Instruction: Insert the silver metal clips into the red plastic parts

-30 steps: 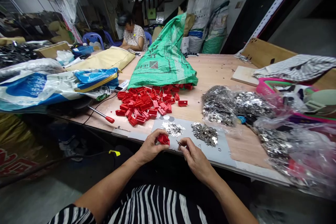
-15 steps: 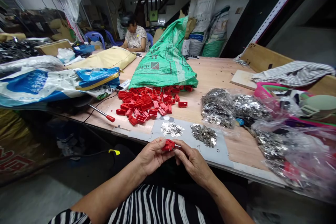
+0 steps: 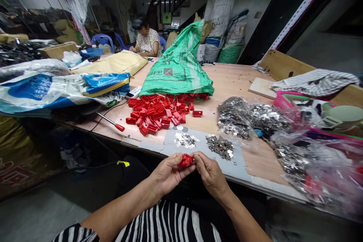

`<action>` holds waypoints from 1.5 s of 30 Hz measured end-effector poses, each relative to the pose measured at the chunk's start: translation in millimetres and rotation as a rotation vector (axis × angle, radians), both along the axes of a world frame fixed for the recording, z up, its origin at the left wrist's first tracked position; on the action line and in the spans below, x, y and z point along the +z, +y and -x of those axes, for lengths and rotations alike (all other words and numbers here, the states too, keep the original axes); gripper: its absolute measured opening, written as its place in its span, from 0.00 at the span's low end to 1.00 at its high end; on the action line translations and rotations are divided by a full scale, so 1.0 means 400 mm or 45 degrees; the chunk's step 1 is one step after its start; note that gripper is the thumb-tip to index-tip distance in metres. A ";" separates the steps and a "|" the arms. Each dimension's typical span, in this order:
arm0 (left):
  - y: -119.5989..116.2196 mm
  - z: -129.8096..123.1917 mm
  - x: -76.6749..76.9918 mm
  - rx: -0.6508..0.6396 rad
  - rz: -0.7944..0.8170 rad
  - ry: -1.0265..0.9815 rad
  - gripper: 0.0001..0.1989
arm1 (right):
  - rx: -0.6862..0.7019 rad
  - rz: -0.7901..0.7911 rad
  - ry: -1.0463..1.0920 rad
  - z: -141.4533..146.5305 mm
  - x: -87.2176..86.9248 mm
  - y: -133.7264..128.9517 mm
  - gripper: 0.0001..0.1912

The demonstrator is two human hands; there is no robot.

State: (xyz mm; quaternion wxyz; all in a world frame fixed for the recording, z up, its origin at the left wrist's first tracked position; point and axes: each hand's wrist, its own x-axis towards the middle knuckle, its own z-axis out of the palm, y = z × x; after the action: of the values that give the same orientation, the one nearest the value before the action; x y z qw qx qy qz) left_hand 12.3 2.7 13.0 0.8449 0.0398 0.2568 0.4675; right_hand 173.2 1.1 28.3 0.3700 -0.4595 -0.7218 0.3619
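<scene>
My left hand (image 3: 167, 174) and my right hand (image 3: 210, 172) meet just below the table's near edge, both pinching one small red plastic part (image 3: 185, 160). Any metal piece between my right fingers is hidden. On the grey sheet (image 3: 244, 160) just beyond my hands lie two small heaps of shiny metal pieces (image 3: 185, 140) (image 3: 221, 146). Farther back a pile of the same red parts (image 3: 159, 113) spills from a green sack (image 3: 178, 64).
Clear bags of metal pieces (image 3: 244, 115) and a pink basket (image 3: 286, 100) crowd the right side. A red-handled screwdriver (image 3: 110, 122) and blue-white sacks (image 3: 56, 90) lie left. Another person (image 3: 146, 41) sits at the table's far end.
My right hand has closed in on the left one; both now hold the red part. The joined hands have shifted slightly right and down toward my body.
</scene>
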 end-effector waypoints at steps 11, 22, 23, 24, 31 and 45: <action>-0.018 -0.014 -0.032 -0.055 0.048 -0.043 0.04 | 0.052 0.192 -0.042 -0.001 -0.036 -0.021 0.07; -0.030 -0.025 -0.053 -0.034 0.110 -0.009 0.03 | 0.191 0.383 0.195 -0.022 -0.023 -0.028 0.09; -0.034 -0.027 -0.054 -0.031 0.117 -0.008 0.04 | 0.204 0.388 0.211 -0.022 -0.023 -0.029 0.08; -0.037 -0.028 -0.055 -0.029 0.121 -0.001 0.04 | 0.210 0.386 0.218 -0.021 -0.026 -0.030 0.07; -0.058 -0.018 -0.086 -0.188 0.247 0.212 0.06 | 0.218 0.435 0.104 -0.033 -0.074 -0.048 0.05; 0.052 -0.034 -0.344 -0.246 0.414 0.603 0.02 | 0.077 0.425 -0.267 -0.084 -0.077 -0.064 0.13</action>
State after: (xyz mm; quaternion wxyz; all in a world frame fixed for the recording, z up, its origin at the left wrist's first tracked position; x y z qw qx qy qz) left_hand 25.7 23.5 -124.5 0.7974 0.0360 0.5131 0.3155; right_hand 206.8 -24.4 -2.7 0.2003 -0.5277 -0.6998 0.4378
